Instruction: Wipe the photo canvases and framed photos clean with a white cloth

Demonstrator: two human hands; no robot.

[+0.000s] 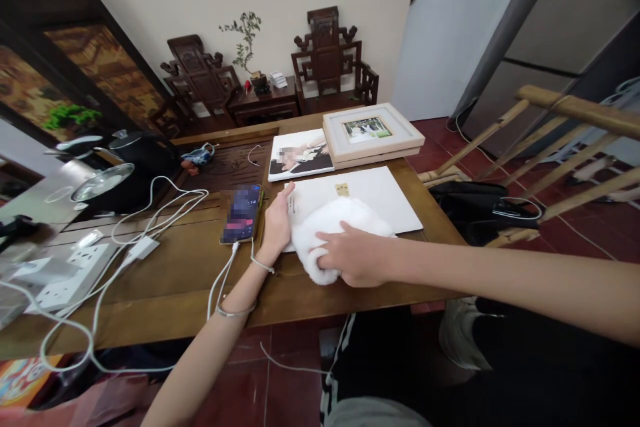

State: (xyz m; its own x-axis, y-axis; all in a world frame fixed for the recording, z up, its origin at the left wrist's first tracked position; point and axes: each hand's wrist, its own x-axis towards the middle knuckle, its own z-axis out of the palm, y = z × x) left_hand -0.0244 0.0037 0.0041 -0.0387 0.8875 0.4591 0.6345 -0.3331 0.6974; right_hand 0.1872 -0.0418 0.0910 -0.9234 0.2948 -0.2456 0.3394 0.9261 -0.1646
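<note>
A thin white rectangular panel (397, 195) with a small gold label (342, 189) lies flat on the wooden table. My left hand (278, 219) holds its left edge, the thumb along the top side and the other fingers mostly hidden. A fluffy white cloth (327, 217) is bunched over the front part of the panel and hangs a little past its near edge. My right hand (357, 255) presses on this cloth with bent fingers gripping it. Left of my left hand lies a phone (241, 215) with a lit screen and a white cable plugged in.
Behind the panel lie a photo panel (300, 155) and stacked pale frames (373, 130). White cables, a power strip (70, 280) and a black kettle (137, 150) occupy the table's left. A bamboo chair (575, 107) holding a black bag (470, 207) stands at right.
</note>
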